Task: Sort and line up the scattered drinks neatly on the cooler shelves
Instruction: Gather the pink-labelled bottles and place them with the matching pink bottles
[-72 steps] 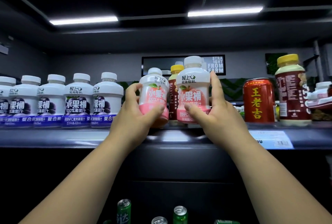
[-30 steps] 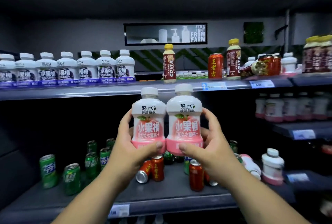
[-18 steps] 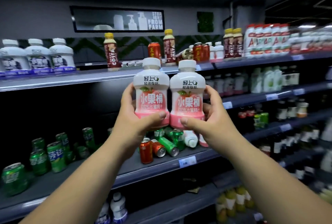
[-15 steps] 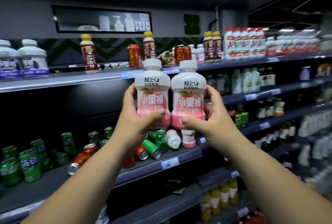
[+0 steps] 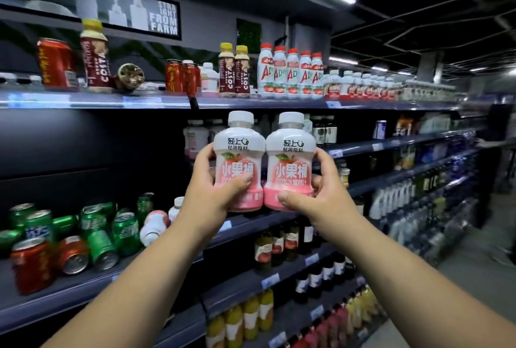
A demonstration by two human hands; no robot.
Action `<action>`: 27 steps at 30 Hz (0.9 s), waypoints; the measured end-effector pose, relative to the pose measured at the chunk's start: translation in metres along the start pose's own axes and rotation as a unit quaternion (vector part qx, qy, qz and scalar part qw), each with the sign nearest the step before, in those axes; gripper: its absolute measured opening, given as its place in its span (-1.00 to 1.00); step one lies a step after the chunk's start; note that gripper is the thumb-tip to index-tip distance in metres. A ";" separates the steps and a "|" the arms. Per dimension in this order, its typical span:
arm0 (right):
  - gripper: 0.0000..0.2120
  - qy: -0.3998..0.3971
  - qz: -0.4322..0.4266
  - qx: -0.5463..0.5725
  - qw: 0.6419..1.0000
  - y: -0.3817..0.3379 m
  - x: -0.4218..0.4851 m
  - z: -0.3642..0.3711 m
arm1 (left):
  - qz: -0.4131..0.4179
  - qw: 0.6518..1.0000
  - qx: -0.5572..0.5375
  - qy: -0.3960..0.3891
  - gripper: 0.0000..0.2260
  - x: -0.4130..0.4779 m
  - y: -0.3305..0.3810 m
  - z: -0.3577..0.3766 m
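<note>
The cooler shelves (image 5: pixel 251 104) run in dark tiers from the left edge away to the right. On the second tier down at the left lies a jumble of green cans (image 5: pixel 122 231), some upright and some on their sides, with a red can (image 5: pixel 30 264) standing at the near edge and a pink bottle (image 5: pixel 153 224) tipped over among them. On the top shelf a row of white bottles with red caps (image 5: pixel 290 74) stands in line, with brown coffee bottles (image 5: pixel 234 71) just beside it on the left. Both bare forearms reach up from the bottom corners and meet in mid-frame. The left hand (image 5: pixel 212 194) wraps the left peach bottle (image 5: pixel 240 152) from its outer side, thumb (image 5: pixel 245 180) laid across the front of the label and fingers curled round behind. The right hand (image 5: pixel 321 197) mirrors it on the right peach bottle (image 5: pixel 290 152), with its thumb (image 5: pixel 283 197) pressed on the pink band near the base. The two bottles are held in the air in front of the shelving, just below the top shelf's edge, side by side and touching. Each stands upright with its long axis vertical, its white cap up and its printed label facing the camera. The left cap (image 5: pixel 240 118) and the right cap (image 5: pixel 291 120) sit level with each other.
</note>
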State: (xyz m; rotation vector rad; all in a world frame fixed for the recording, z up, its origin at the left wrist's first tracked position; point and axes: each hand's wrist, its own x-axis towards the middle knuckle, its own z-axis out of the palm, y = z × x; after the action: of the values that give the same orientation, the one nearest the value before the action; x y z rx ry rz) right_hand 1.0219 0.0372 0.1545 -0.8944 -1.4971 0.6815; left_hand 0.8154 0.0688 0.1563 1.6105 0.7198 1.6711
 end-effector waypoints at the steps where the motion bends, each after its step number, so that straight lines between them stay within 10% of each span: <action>1: -0.01 -0.006 0.005 0.003 1.000 0.007 0.008 -0.002 | -0.005 1.000 0.002 0.003 -0.20 0.007 -0.007 0.002; 27: -0.06 -0.054 -0.009 -0.046 0.997 0.197 0.300 0.020 | -0.052 0.992 0.110 0.015 -0.36 0.264 -0.189 -0.029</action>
State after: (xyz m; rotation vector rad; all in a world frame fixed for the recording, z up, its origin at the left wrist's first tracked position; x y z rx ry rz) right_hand 1.0315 0.3964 0.1489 -0.9243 -1.6409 0.6607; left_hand 0.8103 0.3946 0.1655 1.6692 1.0159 1.5872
